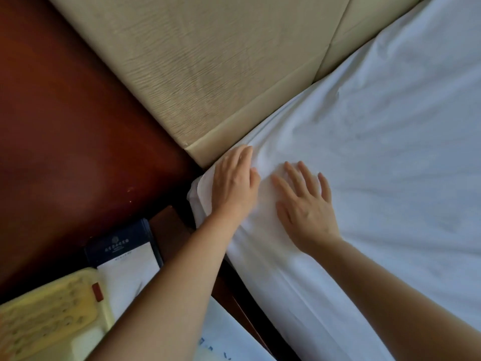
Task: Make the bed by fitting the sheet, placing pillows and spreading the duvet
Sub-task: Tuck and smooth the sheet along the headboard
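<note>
At the head corner of the bed: white sheet [390, 152] covers the mattress top and hangs down the near side. It bunches into folds at the corner, where both hands are.
Left hand [231, 186]: flat on the corner fold, fingers straight and close together. Fingertips [246, 153] touch the line where the sheet meets the headboard [208, 74]. It grips nothing.
Right hand [304, 204]: just beside the left, palm down on the sheet, fingers straight and spread. It presses and holds nothing.
Step in hand: looks like tucking and smoothing the sheet corner, so early in the task.
How to do it well: the right hand should pin the top cloth so it can't slide. The left should push the slack down by the headboard, then sweep along the side edge. Draw creases away from the corner toward the open bed, and leave no loose flap.
Risk: wrinkles fan out from the corner, so the tuck may pop out unless the cloth is pulled taut first.
Hidden: the gap between mattress and headboard isn't visible, so can't tell how deep the sheet is tucked. The left hand covers part of the corner fold, and the bed base is in shadow.
Cut off: the bed runs out of view to the right. No pillows or duvet in view.
Hard to make out: print on the dark notepad holder [125, 256] is blurred. The pale yellow keypad unit [46, 308], probably a phone, is soft. The printed paper [223, 334] at the bottom edge is unreadable.
Surroundings: dark red-brown wood panel [65, 126] left of the headboard.
</note>
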Motion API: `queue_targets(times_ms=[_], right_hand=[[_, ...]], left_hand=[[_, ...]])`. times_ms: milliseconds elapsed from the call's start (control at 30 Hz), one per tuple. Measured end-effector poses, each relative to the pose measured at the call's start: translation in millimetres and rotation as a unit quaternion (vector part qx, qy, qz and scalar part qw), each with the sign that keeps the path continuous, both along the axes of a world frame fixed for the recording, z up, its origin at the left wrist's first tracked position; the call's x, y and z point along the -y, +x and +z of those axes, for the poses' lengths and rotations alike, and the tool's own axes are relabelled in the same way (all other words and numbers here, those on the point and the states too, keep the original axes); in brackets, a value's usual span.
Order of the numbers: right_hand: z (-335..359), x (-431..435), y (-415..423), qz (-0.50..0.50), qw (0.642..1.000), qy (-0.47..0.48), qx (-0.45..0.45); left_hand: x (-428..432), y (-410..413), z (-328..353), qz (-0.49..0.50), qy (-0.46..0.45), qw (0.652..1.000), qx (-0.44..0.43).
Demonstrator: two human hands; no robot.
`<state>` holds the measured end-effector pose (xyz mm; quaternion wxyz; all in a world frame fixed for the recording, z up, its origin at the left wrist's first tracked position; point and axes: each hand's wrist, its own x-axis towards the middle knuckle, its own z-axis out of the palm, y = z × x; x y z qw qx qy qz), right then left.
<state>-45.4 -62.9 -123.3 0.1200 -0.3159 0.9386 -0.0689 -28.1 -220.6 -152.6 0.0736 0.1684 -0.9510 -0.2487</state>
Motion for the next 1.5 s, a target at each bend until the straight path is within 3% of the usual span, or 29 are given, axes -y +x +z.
queue_targets(times_ms=[67, 133, 267, 367, 467, 533, 667, 767, 867, 967, 1233, 1400, 1500], right_hand=[[0.9, -7.2, -15.4, -0.024, 1.0, 0.013, -0.005], [4.7, -11.7, -33.2, -0.039, 0.999, 0.035, 0.002], [14.7, -14.8, -60.4, -0.046, 0.996, 0.066, 0.034], [18.5, -11.6, -75.0, -0.052, 0.995, 0.071, 0.048], [17.8, -5.6, -92.1, -0.043, 0.996, 0.055, 0.052], [16.0, -3.3, -106.0, -0.03, 0.997, 0.054, 0.042], [10.2, 1.4, -143.3, -0.027, 0.997, 0.072, 0.018], [6.2, -1.9, -167.6, -0.015, 0.995, 0.094, 0.015], [3.1, -6.7, -186.6, 0.033, 0.995, 0.097, 0.02], [-4.1, -6.5, -199.2, 0.068, 0.992, 0.106, 0.028], [-19.4, 26.6, -224.9, 0.114, 0.99, 0.084, -0.002], [-18.8, 27.2, -219.5, 0.105, 0.99, 0.09, 0.008], [-13.3, 13.7, -199.0, 0.086, 0.993, 0.073, 0.036]], left_hand=[[5.2, -11.7, -4.4, -0.008, 0.018, 0.997, 0.069], [11.3, -23.2, -3.9, 0.049, 0.034, 0.991, 0.122], [25.7, -42.1, 3.5, 0.064, 0.043, 0.957, 0.281], [31.7, -46.4, 8.5, 0.067, 0.077, 0.936, 0.336], [22.9, -41.5, 8.4, 0.104, 0.091, 0.945, 0.295], [9.6, -27.8, 5.3, 0.132, 0.039, 0.973, 0.184], [-19.9, -6.5, 0.4, 0.077, -0.038, 0.996, 0.011], [-32.7, -27.8, -1.2, 0.026, -0.053, 0.997, -0.045], [-46.4, -69.1, 0.4, 0.02, -0.065, 0.998, -0.011], [-51.8, -103.2, -1.9, 0.089, -0.056, 0.993, 0.06], [-30.8, -132.4, 3.8, 0.147, -0.003, 0.968, 0.203], [-33.2, -137.4, 8.8, 0.145, 0.042, 0.959, 0.242], [-45.4, -124.5, 9.3, 0.156, -0.019, 0.961, 0.228]])
